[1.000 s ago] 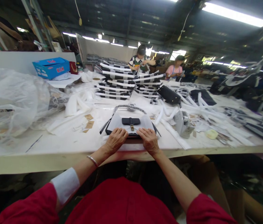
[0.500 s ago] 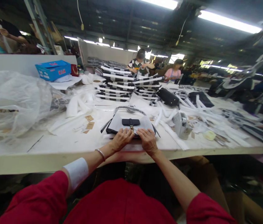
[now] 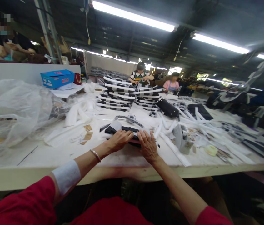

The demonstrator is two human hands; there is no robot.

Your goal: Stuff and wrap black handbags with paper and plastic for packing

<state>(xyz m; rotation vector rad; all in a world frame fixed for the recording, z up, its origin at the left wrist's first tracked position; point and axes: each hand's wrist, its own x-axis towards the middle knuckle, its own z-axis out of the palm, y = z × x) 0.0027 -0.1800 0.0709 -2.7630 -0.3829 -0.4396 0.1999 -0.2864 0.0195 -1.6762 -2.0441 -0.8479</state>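
A black handbag (image 3: 110, 130) lies on the worktable close to its front edge, with pale wrapping sheet over part of it. Its curved, wrapped handle (image 3: 128, 118) arches away on the far side. My left hand (image 3: 120, 140) has its fingers curled over the bag's near edge, left of the middle. Just right of it, my right hand (image 3: 147, 144) grips the same edge with bent fingers. Both thumbs are largely hidden, and the clasp is covered by my hands. Small brown paper tags (image 3: 88, 136) lie left of the bag.
Beyond the bag rises a stack of wrapped black bags (image 3: 120, 97). Clear plastic sheeting (image 3: 14, 109) heaps at left, near a blue box (image 3: 57, 78). A grey tape dispenser-like object (image 3: 181, 137) and white foam strips (image 3: 174, 151) lie right. Several people work farther back.
The handbag's front flap, earlier lying flat with strap and gold clasp showing, now tilts up and folds under my fingers. Both hands stay on its near edge. The camera view has tipped upward.
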